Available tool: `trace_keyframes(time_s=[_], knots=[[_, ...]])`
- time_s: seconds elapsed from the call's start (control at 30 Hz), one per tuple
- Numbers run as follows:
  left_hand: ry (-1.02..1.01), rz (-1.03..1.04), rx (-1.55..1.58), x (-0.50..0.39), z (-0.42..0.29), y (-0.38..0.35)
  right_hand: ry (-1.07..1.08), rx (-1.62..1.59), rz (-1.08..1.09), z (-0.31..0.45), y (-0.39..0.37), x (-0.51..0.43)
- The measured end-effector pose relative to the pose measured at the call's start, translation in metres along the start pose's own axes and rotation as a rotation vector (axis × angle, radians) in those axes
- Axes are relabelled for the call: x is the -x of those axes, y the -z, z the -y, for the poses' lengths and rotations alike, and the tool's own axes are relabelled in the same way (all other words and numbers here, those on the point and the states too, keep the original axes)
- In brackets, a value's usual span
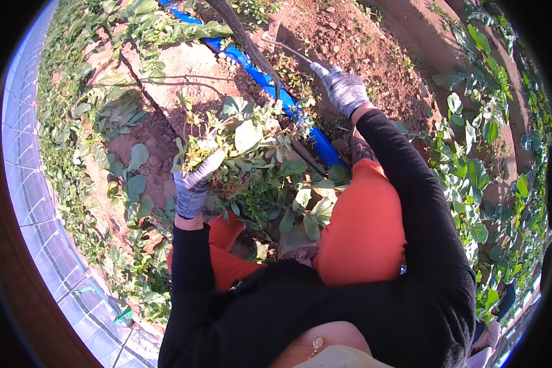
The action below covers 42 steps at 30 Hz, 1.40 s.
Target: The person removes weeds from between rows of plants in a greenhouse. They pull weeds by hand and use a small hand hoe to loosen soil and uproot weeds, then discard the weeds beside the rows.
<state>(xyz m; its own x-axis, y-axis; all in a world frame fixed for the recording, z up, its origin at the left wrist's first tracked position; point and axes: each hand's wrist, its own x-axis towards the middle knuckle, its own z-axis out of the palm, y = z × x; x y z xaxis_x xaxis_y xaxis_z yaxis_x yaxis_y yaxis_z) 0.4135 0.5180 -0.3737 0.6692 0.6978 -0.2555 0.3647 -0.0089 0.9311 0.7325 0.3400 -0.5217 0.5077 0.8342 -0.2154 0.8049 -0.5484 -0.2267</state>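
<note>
My left hand (195, 181), in a grey knit glove with pale fingertips, is closed around a bunch of leafy weeds (207, 142) at the left of centre. More leafy plants (257, 184) lie just right of it, in front of my knees. Up and to the right, my right hand (342, 87), gloved alike, grips a thin-handled hand tool (287, 47). The tool's far end is over the soil near small weeds and looks like a flat blade, though its exact kind cannot be told. The grip inside the glove is hidden.
A blue hose (324, 145) runs diagonally across the soil between my hands. A dark pipe (250, 43) crosses it. Crumbly bare soil (345, 32) lies beyond my right hand. Rows of broad-leaved plants (478, 175) stand at the right, with denser foliage and a clear plastic sheet wall (32, 184) at the left.
</note>
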Motion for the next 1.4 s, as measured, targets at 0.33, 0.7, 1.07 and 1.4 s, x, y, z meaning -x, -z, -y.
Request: trace_keyframes(time_s=[0.33, 0.7, 1.07, 1.4], knots=[[-0.037, -0.008, 0.007, 0.004, -0.003, 0.012, -0.049, -0.012, 0.159, 0.017, -0.039, -0.023], [-0.125, -0.084, 0.116, 0.002, 0.010, 0.026, -0.174, 0.087, 0.308, -0.014, -0.039, 0.095], [-0.146, -0.147, 0.446, 0.011, 0.019, 0.049, -0.240, 0.203, 0.379, -0.019, 0.011, 0.202], [-0.380, -0.098, 0.491, 0.029, 0.006, 0.083, -0.261, 0.281, 0.233, -0.009, 0.037, 0.215]])
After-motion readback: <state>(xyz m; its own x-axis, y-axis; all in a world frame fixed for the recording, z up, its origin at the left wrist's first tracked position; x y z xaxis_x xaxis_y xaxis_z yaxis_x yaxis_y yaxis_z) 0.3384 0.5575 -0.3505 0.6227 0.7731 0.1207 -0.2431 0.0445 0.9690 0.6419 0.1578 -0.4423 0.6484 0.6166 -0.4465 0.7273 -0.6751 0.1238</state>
